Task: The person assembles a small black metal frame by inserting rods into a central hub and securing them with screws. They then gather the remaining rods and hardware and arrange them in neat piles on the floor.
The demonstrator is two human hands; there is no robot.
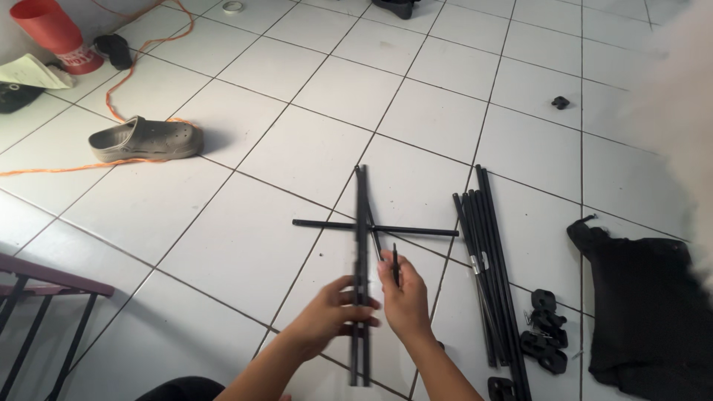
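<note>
On the white tiled floor [245, 245] just ahead of you, your left hand [334, 308] wraps its fingers around a pair of long black rods [361, 245] that lie side by side and run straight away from you; the grip is closed loosely on them near their lower part. Your right hand [405, 297] sits just beside it, thumb and fingers pinched shut on a short thin black pin [395, 265] that points up and away. Crossing the paired rods farther out is a single black crossbar [416, 231], lying flat and roughly square to them, so the three pieces form a cross. As for containers, only a red bucket [50, 31] stands at the far left against the wall, and you cannot see what is in it from here. To your right a bundle of black tubes [486, 260] lies near the cross, with a cluster of black plastic connectors [546, 330] just beside its near end and a black fabric bag [650, 312] past those. One lone connector [561, 102] sits well apart, farther out. Off to the left a grey clog [145, 139] rests on an orange cord [126, 74], and the corner of a dark red folding frame [44, 278] juts in near your left side.
</note>
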